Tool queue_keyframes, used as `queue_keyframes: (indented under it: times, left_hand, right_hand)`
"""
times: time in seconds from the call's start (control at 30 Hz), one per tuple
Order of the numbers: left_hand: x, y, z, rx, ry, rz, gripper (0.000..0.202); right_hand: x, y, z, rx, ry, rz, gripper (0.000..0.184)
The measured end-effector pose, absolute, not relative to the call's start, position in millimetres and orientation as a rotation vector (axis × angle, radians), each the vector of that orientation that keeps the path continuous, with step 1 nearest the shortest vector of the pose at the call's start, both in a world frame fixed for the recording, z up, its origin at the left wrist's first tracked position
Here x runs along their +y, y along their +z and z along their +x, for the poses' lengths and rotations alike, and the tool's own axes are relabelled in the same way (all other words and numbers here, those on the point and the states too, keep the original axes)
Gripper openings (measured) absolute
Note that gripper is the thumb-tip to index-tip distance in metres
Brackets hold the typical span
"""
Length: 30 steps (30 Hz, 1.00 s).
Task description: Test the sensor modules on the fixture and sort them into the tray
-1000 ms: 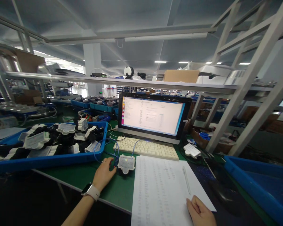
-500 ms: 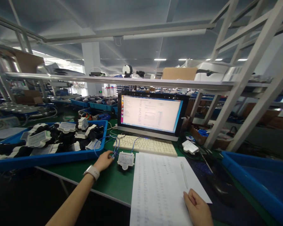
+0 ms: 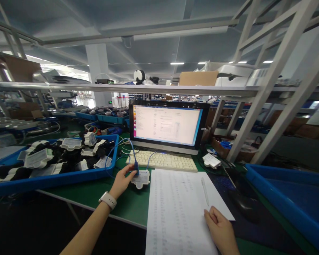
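My left hand point(image 3: 125, 180), with a white watch on its wrist, pinches a blue cable plug point(image 3: 136, 166) upright over the left part of a small white device point(image 3: 141, 180). Whether the plug touches the device cannot be made out. The cable loops back towards the keyboard point(image 3: 162, 160). My right hand point(image 3: 220, 226) rests on printed paper sheets point(image 3: 172, 209), its fingers curled; what they hold, if anything, is hidden. Just beyond those fingers a pen point(image 3: 205, 191) lies on the paper.
A blue tray point(image 3: 69, 180) at left holds several white-and-black devices. Behind the keyboard stands a monitor point(image 3: 167, 125). Another white device point(image 3: 211, 161) lies right of the keyboard, near a dark mouse point(image 3: 243, 203) and a second blue tray point(image 3: 289, 202).
My left hand has moved right and lifted the blue plug from beside the white device to above it. My right hand has stayed on the paper. The view has shifted slightly.
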State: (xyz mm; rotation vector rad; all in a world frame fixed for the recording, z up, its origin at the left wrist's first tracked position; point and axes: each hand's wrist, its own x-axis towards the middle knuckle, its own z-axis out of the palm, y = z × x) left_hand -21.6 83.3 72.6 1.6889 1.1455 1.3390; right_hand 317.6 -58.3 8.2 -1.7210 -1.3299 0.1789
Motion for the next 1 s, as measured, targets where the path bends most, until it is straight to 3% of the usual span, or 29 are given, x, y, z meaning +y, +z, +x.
queue_keyframes:
  times: [0.53,0.8,1.0]
  left_hand:
    - [81,57,-17,1.19,1.418,1.652,0.048]
    - [82,37,-18,1.219,1.52,1.66,0.052]
    - [83,26,-19,1.225,1.56,1.725,0.047]
  right_hand:
    - [-63,16,318,-1.292,0.148,-1.697,0.04]
    - [-55,44,391,-1.276,-0.485,-1.674,0.028]
    - [-46,24,438,-1.427,-0.742,-1.852,0.04]
